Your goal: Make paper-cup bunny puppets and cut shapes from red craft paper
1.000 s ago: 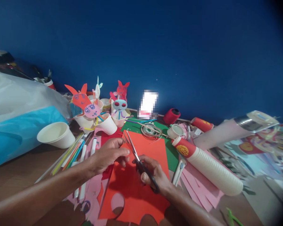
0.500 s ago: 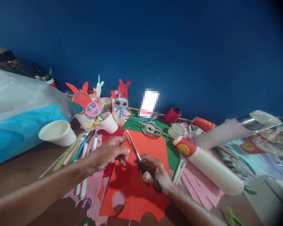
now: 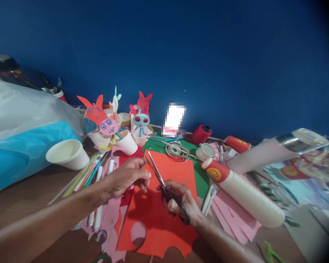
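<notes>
Closest to us lies the orange sheet (image 3: 156, 226), notches and all. Above it our right hand (image 3: 183, 199) grips the scissors (image 3: 165, 188) and our left hand (image 3: 127, 177) pinches a small orange piece (image 3: 150, 168) right beside them. White cups (image 3: 127, 143) sit behind.

And it's red-orange at the centre, the big sheet (image 3: 159, 228) plain, the small piece (image 3: 148, 168) matching it! My scissors (image 3: 178, 205) flash silver blades, black handles. Green sheet (image 3: 202, 182) peeking from under, pale pink strips (image 3: 233, 216) to the right. Here come the stacked cups (image 3: 253, 196), white and ringed with ridges, a gold-yellow emblem on the red end! Box cutter (image 3: 209, 200): white, touched with blue. Over to the eared cutout (image 3: 96, 114), red with blue-inked features; pink disc (image 3: 106, 126), blue-inked too; pale blue oval (image 3: 141, 121), 2 dark red eye spots! Turquoise and cloudy grey on the bag (image 3: 41, 138), brown counter (image 3: 16, 204), deep blue wall (image 3: 164, 54)!
</notes>
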A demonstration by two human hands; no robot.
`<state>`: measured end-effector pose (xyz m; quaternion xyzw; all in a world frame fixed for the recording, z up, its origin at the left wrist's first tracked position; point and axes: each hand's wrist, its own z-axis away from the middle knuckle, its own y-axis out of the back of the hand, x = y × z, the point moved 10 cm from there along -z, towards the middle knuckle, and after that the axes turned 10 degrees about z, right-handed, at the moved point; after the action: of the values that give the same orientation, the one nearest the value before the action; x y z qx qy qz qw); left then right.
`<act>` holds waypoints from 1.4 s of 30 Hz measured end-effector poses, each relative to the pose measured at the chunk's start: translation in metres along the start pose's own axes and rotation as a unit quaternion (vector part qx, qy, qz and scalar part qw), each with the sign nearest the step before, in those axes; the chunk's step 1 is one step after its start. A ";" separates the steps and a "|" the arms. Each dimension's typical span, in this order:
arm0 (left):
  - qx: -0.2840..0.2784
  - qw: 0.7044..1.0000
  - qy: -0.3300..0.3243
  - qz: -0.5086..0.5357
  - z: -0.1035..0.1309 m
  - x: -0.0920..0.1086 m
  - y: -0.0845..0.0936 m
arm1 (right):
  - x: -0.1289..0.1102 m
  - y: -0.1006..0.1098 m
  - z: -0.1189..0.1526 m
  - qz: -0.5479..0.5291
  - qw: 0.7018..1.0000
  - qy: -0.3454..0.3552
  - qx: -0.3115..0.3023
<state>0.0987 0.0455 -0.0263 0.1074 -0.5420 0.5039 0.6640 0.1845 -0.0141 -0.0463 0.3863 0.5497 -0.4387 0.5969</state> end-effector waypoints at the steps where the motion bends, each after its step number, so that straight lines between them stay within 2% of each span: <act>1: -0.001 1.000 -0.002 -0.001 0.000 0.001 0.000 | 0.000 0.000 0.000 0.003 1.000 -0.001 -0.001; 9: -0.008 0.999 -0.007 -0.031 0.001 0.006 0.000 | 0.001 0.004 0.000 0.011 1.000 -0.012 0.000; 22: 0.020 0.997 0.017 -0.067 -0.001 0.006 0.008 | 0.003 0.007 0.000 0.025 0.999 -0.028 0.002; 27: 0.021 0.998 0.013 -0.051 -0.002 0.005 0.011 | 0.003 0.009 0.000 0.031 0.999 -0.029 0.010; 32: 0.003 0.999 -0.017 -0.044 -0.004 0.010 0.009 | 0.001 0.011 -0.002 0.032 0.999 -0.029 0.013; 42: 0.005 0.995 -0.012 -0.095 -0.002 0.012 0.005 | 0.000 0.005 -0.002 0.027 0.999 0.001 -0.023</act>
<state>0.0947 0.0558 -0.0189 0.1679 -0.5349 0.4398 0.7016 0.1886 -0.0103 -0.0462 0.3875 0.5499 -0.4091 0.6165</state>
